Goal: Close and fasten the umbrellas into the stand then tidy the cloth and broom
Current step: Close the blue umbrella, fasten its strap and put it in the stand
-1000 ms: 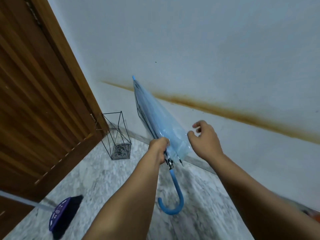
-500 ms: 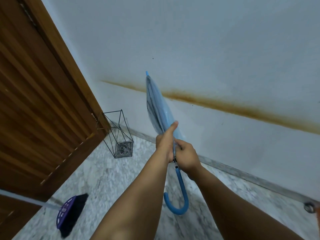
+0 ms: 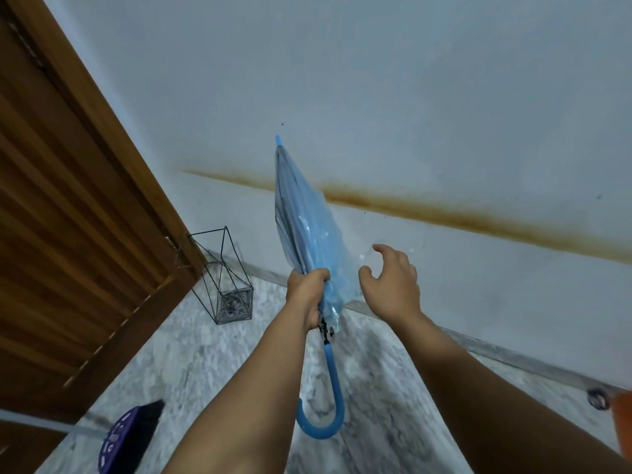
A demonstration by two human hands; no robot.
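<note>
A folded light-blue umbrella [image 3: 301, 227] points tip-up in front of the wall, its curved blue handle hanging below. My left hand [image 3: 306, 295] is shut around the gathered canopy just above the handle. My right hand [image 3: 393, 285] hovers open to the right of the canopy, fingers spread, apart from it. A black wire umbrella stand [image 3: 224, 275] sits on the floor by the door and looks to hold nothing. A purple-headed broom [image 3: 128, 436] lies on the floor at the lower left. No cloth is in view.
A brown wooden door [image 3: 68, 234] fills the left side. The pale wall [image 3: 410, 97] with a rusty stain line runs behind. The floor [image 3: 212, 357] is grey marble. An orange object [image 3: 624, 415] shows at the right edge.
My right hand has let go of the umbrella near the handle and moved up and right, fingers spread. The canopy has loosened and fanned out a little. My left hand keeps its grip.
</note>
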